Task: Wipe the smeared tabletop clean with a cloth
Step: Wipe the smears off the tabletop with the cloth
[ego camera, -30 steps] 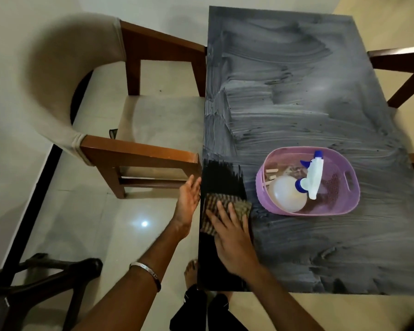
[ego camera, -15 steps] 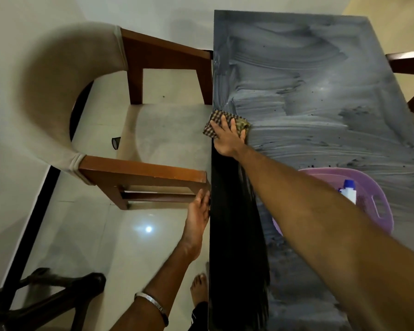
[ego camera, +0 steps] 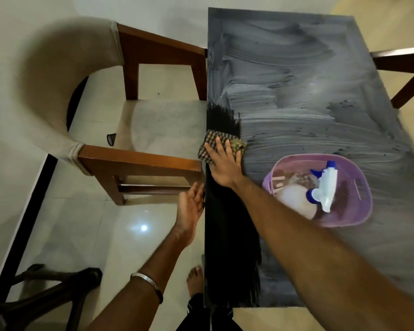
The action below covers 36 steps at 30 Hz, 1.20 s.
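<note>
Basket (ego camera: 359, 211) right of wiped strip (ego camera: 227, 223)

Your dark worktop (ego camera: 320, 96) reads grey-white with streaky smear swirls; one clean black strip runs down its left edge. The folded cloth (ego camera: 216, 142) is a brown-and-tan check. The oval plastic basket (ego camera: 359, 211) is lilac, and the spray bottle (ego camera: 325, 187) in it is white with blue cap and collar. The wooden armchair (ego camera: 139, 161) is reddish-brown with beige fabric. Floor tiles (ego camera: 65, 223) are glossy off-white.
</note>
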Tool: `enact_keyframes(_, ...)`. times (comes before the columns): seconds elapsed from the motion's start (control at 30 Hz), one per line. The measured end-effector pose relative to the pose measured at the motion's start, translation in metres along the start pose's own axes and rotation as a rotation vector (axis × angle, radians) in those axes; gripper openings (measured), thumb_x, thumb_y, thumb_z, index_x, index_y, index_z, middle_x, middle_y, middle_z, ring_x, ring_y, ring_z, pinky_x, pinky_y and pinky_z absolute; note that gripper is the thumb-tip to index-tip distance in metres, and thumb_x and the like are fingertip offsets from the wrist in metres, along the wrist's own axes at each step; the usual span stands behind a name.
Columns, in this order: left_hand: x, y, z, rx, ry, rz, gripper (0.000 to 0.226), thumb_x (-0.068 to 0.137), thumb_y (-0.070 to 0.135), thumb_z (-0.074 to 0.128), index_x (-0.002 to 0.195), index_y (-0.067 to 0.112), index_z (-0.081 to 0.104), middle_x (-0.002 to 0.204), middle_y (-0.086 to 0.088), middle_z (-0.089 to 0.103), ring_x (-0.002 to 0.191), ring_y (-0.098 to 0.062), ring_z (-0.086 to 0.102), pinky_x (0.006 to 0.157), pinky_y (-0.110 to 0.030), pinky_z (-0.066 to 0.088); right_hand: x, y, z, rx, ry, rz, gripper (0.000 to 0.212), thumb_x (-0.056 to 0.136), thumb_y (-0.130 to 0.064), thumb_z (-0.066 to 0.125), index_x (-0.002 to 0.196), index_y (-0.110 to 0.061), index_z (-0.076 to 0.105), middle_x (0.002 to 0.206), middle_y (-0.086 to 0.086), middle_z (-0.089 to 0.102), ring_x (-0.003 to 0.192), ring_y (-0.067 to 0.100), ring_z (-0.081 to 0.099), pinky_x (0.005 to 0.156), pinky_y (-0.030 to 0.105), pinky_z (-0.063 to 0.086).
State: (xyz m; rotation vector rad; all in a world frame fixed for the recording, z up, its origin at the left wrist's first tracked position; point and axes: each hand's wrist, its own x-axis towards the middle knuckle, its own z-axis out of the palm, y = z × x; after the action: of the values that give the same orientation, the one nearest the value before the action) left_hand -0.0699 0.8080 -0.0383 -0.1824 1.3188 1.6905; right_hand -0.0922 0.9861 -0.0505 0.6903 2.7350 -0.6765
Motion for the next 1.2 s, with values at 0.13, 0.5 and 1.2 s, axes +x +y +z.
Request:
enact_keyframes(0.13,-0.018,-0.008,0.0,0.011,-0.011,0.013,0.059,0.103,0.043,0.006,0.153,0.018,0.025,0.153,0.001,0.04,0.135,-0.013,0.041,0.111,-0.028,0.031,-0.07,-0.001,0.03,0.008,0.008,-0.026,0.065,0.1,-0.029,0.04,0.156,-0.04,0.009,0.166,-0.005,-0.011,0.151,0.023,-0.015,0.114,0.052,-0.018)
enact_keyframes(0.5,-0.098,-0.066,-0.005,0.069,0.098,0.021,0.055,0.105,0.037,0.01,0.152,0.012,0.025,0.154,-0.003,0.037,0.129,-0.011,0.045,0.105,-0.024,0.036,-0.246,-0.003,0.088,0.005,-0.053,-0.018,0.069,0.101,-0.03,0.038,0.155,-0.044,-0.004,0.158,-0.013,-0.029,0.142,0.015,-0.035,0.111,0.046,-0.024)
enact_keyframes(1.2,-0.168,-0.121,0.024,0.288,0.229,0.128,0.036,0.097,0.046,0.023,0.084,0.041,0.057,0.076,0.038,0.065,0.084,0.009,0.061,0.077,-0.023,0.041,-0.349,0.14,0.063,0.005,0.067,0.122,0.065,0.101,-0.03,0.038,0.156,-0.043,0.007,0.163,-0.014,-0.014,0.146,0.011,-0.023,0.118,0.052,-0.011)
